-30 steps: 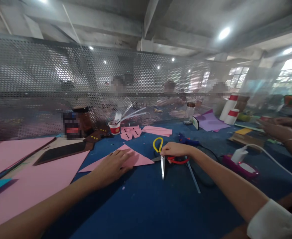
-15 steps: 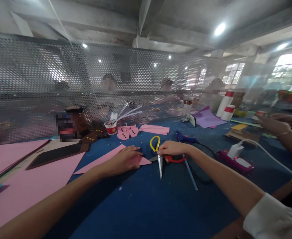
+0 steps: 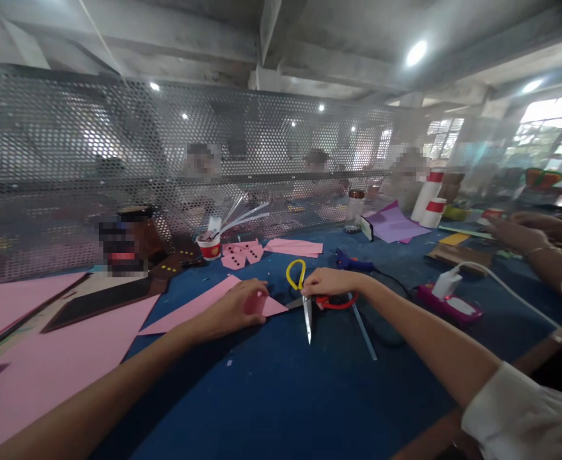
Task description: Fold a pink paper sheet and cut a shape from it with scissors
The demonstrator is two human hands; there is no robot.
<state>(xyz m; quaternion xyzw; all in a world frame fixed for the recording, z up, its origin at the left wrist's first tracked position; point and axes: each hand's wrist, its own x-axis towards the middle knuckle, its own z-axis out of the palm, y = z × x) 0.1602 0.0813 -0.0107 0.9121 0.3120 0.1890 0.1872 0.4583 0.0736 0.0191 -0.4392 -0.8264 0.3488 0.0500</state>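
Observation:
My right hand (image 3: 328, 282) is closed in a pinch on scissors (image 3: 308, 322) near where the blades cross. They have a yellow loop and a red loop. The blades are spread wide, one pointing towards me and the other left, at the tip of a folded-looking pink paper piece (image 3: 189, 308). Over that paper rests my left hand (image 3: 235, 303), its fingers curved and thumb apart. A thin translucent stick (image 3: 363, 329) lies beneath the red loop. Behind my right hand is a blue glue gun (image 3: 352, 262).
Pink sheets (image 3: 70, 370) and a dark phone-like slab (image 3: 96, 303) lie left. Further back are a paper cup (image 3: 210, 248), dotted pink cutouts (image 3: 242, 254), a jar (image 3: 355, 211) and purple paper (image 3: 396, 222). A power strip (image 3: 448, 303) and another person's hands (image 3: 518, 233) are right.
My left hand has gone from lying flatter on the pink paper to arched, with thumb and fingers lifted apart. My right hand keeps its hold on the scissors. The view has shifted slightly.

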